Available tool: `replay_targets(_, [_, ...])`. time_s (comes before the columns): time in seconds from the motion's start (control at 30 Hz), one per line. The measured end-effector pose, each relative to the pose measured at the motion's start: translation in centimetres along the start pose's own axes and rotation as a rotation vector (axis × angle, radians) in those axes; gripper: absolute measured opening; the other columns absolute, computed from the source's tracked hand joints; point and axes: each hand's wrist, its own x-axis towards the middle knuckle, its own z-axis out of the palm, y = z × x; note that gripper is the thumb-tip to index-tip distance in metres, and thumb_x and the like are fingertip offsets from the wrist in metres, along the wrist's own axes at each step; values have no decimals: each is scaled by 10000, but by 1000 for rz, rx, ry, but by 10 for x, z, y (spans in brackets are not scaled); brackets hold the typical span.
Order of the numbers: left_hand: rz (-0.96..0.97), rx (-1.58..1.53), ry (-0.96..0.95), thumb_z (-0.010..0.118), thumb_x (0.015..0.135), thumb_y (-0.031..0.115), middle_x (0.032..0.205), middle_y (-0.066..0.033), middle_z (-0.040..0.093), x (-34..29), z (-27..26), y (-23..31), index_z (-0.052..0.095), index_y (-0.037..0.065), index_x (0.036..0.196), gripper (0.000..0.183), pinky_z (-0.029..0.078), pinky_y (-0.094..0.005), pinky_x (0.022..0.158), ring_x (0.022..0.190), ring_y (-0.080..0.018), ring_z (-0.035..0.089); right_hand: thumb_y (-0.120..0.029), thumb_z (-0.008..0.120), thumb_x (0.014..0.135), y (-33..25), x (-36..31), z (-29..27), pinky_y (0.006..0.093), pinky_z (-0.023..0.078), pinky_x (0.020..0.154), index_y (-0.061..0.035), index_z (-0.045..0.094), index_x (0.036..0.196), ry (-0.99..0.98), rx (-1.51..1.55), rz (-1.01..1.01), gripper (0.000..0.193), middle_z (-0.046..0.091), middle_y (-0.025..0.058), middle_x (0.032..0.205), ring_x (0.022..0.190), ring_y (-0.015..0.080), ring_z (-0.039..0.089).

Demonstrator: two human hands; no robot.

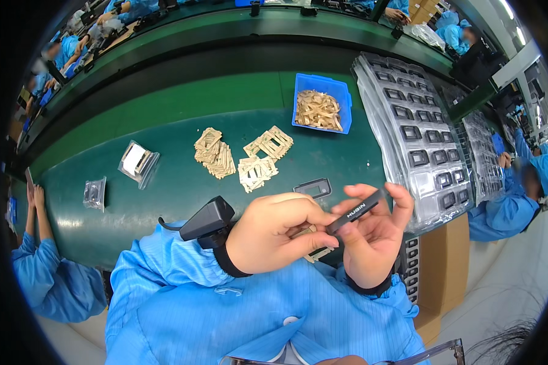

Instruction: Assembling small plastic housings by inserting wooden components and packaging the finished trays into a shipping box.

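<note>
A slim black plastic casing (362, 210) with pale lettering along its edge is held tilted between my two hands, above the near side of the table. My right hand (374, 246) grips it between thumb and fingers, palm turned up. The fingertips of my left hand (271, 231) close at its lower left end. Beneath my left thumb shows a tan cut-out piece (316, 253); whether that hand holds it I cannot tell. Just beyond the hands, a flat dark casing (313, 188) with a small window lies on the green table (170, 213).
Tan cut-out frames lie in a left pile (215, 153) and a right pile (268, 146). Behind is a blue bin (324, 81) of tan strips. Stacked clear trays (420, 134) with black casings stand right. Bagged parts (139, 163) lie left. Co-workers sit at both sides.
</note>
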Motion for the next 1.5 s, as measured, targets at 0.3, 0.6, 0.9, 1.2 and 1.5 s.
replay_targets(0.3, [-70,-88,7,790,810,125,826,-53,659,-3,1,3,695,38,967,203,487,-304,589,670,-188,621,174,561,832,-18,11,11,389,516,982,-118,177,1420,-164,6,70,761,620,229,1132,1133,288,632])
replay_targets(0.6, [-98,-98,-33,792,800,170,765,-61,614,-6,-4,1,684,76,904,177,472,-343,553,646,-230,614,170,539,795,-11,15,17,510,480,1013,-154,165,1402,-258,143,29,783,598,117,895,1130,389,623])
replay_targets(0.9, [41,-32,-18,786,799,185,810,-96,620,0,-6,2,667,77,961,228,491,-393,568,691,-307,630,169,549,797,-1,16,19,519,483,987,-170,176,1341,-242,168,-37,742,592,126,898,1067,371,645])
replay_targets(1.2, [49,-36,-53,776,811,127,839,-115,629,2,-1,-5,659,47,965,209,498,-360,582,692,-286,639,173,507,816,3,12,12,489,474,991,-149,201,1334,-205,176,-35,683,596,158,972,1124,378,616])
replay_targets(1.5, [-372,-284,-45,608,921,-53,1017,-80,650,11,0,-32,639,-33,1130,212,539,-234,790,888,-109,643,89,628,841,-40,66,-142,258,492,785,-25,557,1146,382,-731,-161,334,618,95,1067,902,135,570])
